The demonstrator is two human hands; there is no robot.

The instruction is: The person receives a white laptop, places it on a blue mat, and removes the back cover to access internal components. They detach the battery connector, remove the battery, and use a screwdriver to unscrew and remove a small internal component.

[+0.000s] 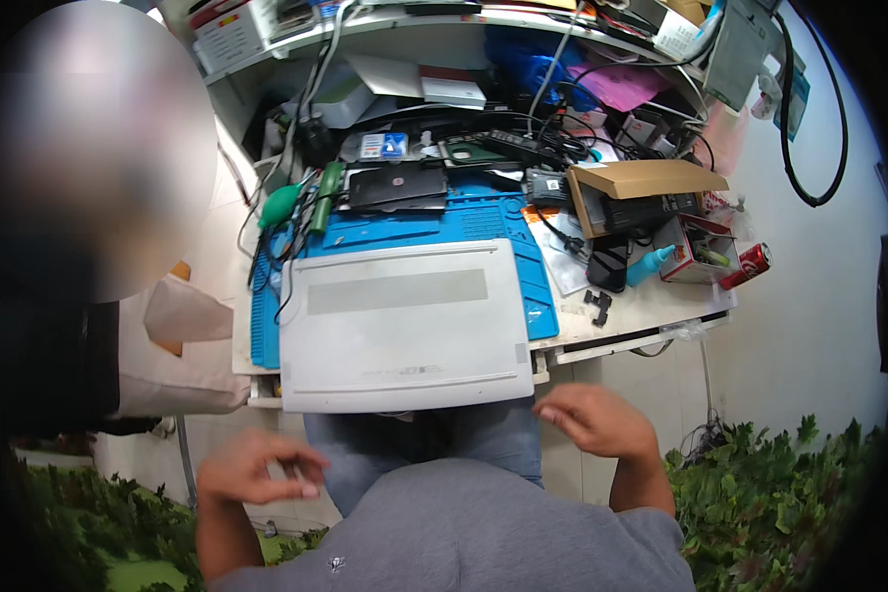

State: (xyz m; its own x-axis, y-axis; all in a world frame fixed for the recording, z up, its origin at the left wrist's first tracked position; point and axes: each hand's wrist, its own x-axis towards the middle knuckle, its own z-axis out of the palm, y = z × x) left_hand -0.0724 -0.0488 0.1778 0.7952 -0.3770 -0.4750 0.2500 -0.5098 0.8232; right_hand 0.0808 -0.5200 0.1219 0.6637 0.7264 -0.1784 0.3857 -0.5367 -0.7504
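Where the white desk [661, 312] carries a blue mat [542, 304], a silver laptop [405, 321] lies underside up, its long axis running left to right and its near edge overhanging the desk. The right hand [599, 422], the nearer, sits just beside the near right corner, fingers curled; whether they pinch anything cannot be told. The left hand [259, 468], lower and well apart, shows parted thumb and fingers, holding nothing.
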